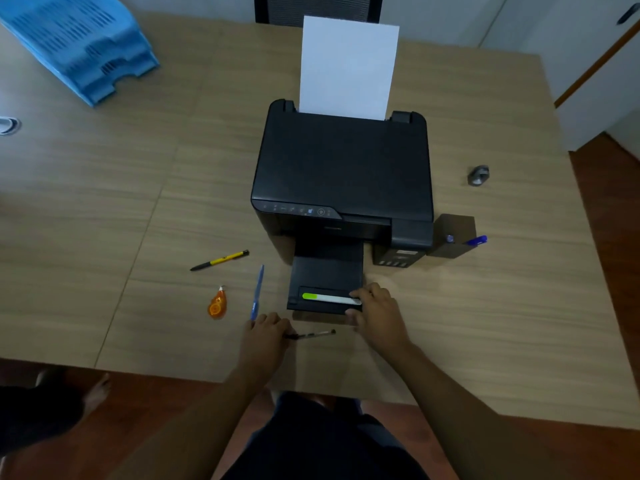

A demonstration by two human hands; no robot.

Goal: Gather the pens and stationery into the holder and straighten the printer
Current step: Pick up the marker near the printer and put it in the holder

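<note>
A black printer (341, 168) stands mid-table with white paper (348, 67) upright in its rear feed and its output tray (325, 271) pulled out. On that tray lies a green-and-white highlighter (329, 298); my right hand (375, 311) pinches its right end. My left hand (265, 336) grips the left end of a dark pen (313, 334) lying on the table. A blue pen (257, 292), a yellow-and-black pen (220, 260) and an orange correction-tape dispenser (217, 304) lie to the left. The dark pen holder (452, 237) stands right of the printer with a blue pen (477, 240) in it.
A stack of blue paper trays (79, 43) sits at the far left corner. A small grey object (479, 174) lies at the right side of the wooden table (104, 202). A black chair back (318, 8) shows behind the table. A foot (98, 389) is on the floor at left.
</note>
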